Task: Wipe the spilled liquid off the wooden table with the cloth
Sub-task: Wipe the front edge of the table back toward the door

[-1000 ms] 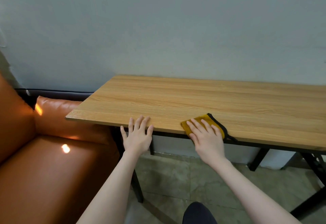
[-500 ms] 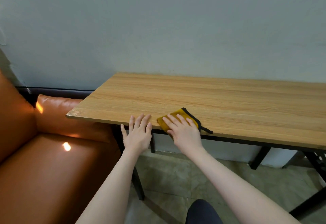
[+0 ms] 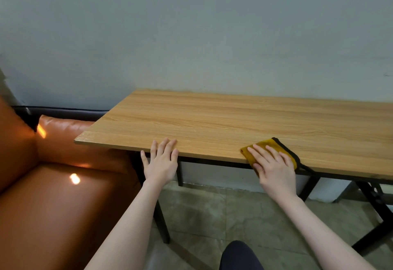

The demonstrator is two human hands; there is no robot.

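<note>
A folded mustard-yellow cloth (image 3: 268, 144) with a black trim lies on the front edge of the wooden table (image 3: 223, 121). My right hand (image 3: 274, 168) lies flat on the cloth with fingers spread and presses it down. My left hand (image 3: 162, 161) rests open on the table's front edge, to the left of the cloth and apart from it. I see no liquid on the table top.
An orange leather sofa (image 3: 53, 195) stands at the left, close to the table's left end. A grey wall (image 3: 191, 36) runs behind the table. Black metal table legs (image 3: 374, 203) stand on the tiled floor (image 3: 212, 216) below. A dark knee (image 3: 238, 257) shows at the bottom.
My right hand slid the cloth left along the front edge half a second ago, and has now carried it back to the right. My left hand has stayed on the edge.
</note>
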